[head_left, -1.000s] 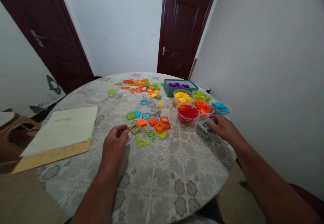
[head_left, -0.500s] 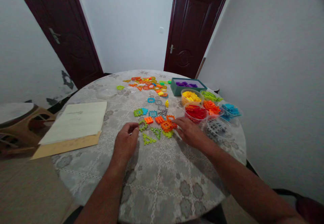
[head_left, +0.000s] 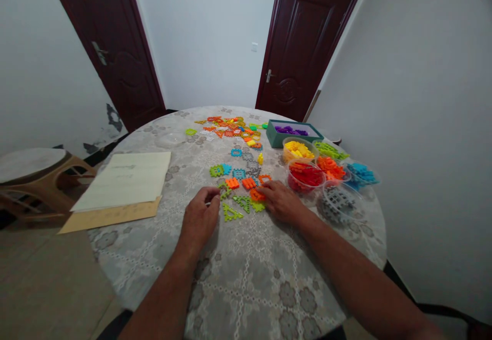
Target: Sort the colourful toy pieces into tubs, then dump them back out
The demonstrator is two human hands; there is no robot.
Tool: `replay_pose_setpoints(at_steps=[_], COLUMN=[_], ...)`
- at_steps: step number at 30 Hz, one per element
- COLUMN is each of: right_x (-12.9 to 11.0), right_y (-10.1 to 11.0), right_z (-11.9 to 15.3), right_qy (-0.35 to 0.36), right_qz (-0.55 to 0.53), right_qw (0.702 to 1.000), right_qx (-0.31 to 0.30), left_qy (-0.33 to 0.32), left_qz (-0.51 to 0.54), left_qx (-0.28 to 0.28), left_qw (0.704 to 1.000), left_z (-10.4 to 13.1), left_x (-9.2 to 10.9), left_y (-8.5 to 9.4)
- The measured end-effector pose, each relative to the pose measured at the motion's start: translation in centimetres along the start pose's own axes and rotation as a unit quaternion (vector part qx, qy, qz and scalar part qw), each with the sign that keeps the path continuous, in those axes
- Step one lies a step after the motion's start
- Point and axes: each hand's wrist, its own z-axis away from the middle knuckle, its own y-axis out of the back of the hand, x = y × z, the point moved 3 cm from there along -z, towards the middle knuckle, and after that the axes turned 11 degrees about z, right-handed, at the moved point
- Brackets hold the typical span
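Note:
My right hand (head_left: 284,202) has its fingers closed on orange toothed plastic pieces (head_left: 257,195) near the middle of the table; the fingers partly cover them. A yellow-green piece (head_left: 258,205) lies just below these. My left hand (head_left: 200,212) rests on the cloth with loosely curled fingers and a gap between thumb and forefinger. Beside its fingertips is a green toothed piece (head_left: 224,191). Between the hands lie two green triangles, one nearer me (head_left: 231,213) and one farther right (head_left: 243,203). Orange ribbed pieces (head_left: 232,183) and a blue square (head_left: 239,174) sit just beyond.
On the right stand tubs of red (head_left: 305,176), yellow (head_left: 299,150), grey (head_left: 340,204) and blue pieces (head_left: 361,175). A green box (head_left: 274,137) holds purple pieces. Mixed pieces (head_left: 230,127) are heaped at the back. Paper sheets (head_left: 123,181) lie at the left edge.
The view has shifted, so everything appears farther right. My right hand covers more of the orange pieces, and fewer of them show. The left hand stays beside the green piece.

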Motion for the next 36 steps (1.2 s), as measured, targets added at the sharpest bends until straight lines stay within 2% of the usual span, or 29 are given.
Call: replay_pose_setpoints(at_steps=[10, 15, 17, 19, 21, 23, 24, 25, 26, 28, 32, 34, 36], right_x=[1.5, 2.1, 2.3, 2.3, 1.7, 0.5, -0.3, -1.2, -2.1, -3.9, -6.4, -6.6, -6.0], right_y=[-1.7, -1.0, -0.5, -0.4, -0.8, -1.3, -1.5, -1.6, -1.6, -1.5, -1.3, -1.5, -1.8], right_z=[-0.5, -0.5, -0.4, -0.3, -0.3, -0.4, -0.5, -0.5, -0.5, -0.3, -0.1, -0.1, 0.0], right_qy=[-0.026, -0.082, -0.139, -0.215, -0.274, -0.292, -0.289, -0.282, -0.274, -0.252, -0.213, -0.213, -0.237], right_qz=[-0.055, -0.142, -0.217, -0.348, -0.514, -0.649, -0.693, -0.722, -0.741, -0.76, -0.768, -0.762, -0.745], right_qw=[0.995, 0.973, 0.947, 0.889, 0.79, 0.685, 0.647, 0.621, 0.606, 0.595, 0.604, 0.612, 0.621], right_qx=[0.083, 0.162, 0.192, 0.204, 0.19, 0.154, 0.134, 0.115, 0.098, 0.066, 0.014, 0.019, 0.062], left_qy=[-0.003, -0.007, -0.011, -0.015, -0.015, -0.011, -0.008, -0.005, -0.002, 0.001, -0.012, 0.002, 0.045], left_qz=[-0.026, -0.04, -0.037, -0.021, 0.008, 0.043, 0.058, 0.07, 0.079, 0.085, 0.068, 0.074, 0.112], left_qx=[-0.005, -0.014, -0.022, -0.029, -0.04, -0.06, -0.075, -0.09, -0.105, -0.131, -0.175, -0.181, -0.164], left_qw=[1.0, 0.999, 0.999, 0.999, 0.999, 0.997, 0.995, 0.993, 0.991, 0.988, 0.982, 0.981, 0.979], left_z=[0.0, -0.2, -0.2, -0.1, 0.1, 0.3, 0.4, 0.5, 0.7, 1.0, 1.6, 1.7, 1.6], left_x=[0.0, -0.4, -0.3, -0.1, 0.2, 0.5, 0.5, 0.6, 0.6, 0.7, 1.1, 0.9, 0.3], left_y=[-0.1, -0.1, -0.1, -0.2, -0.5, -0.9, -1.1, -1.4, -1.7, -2.1, -2.7, -2.7, -2.6])
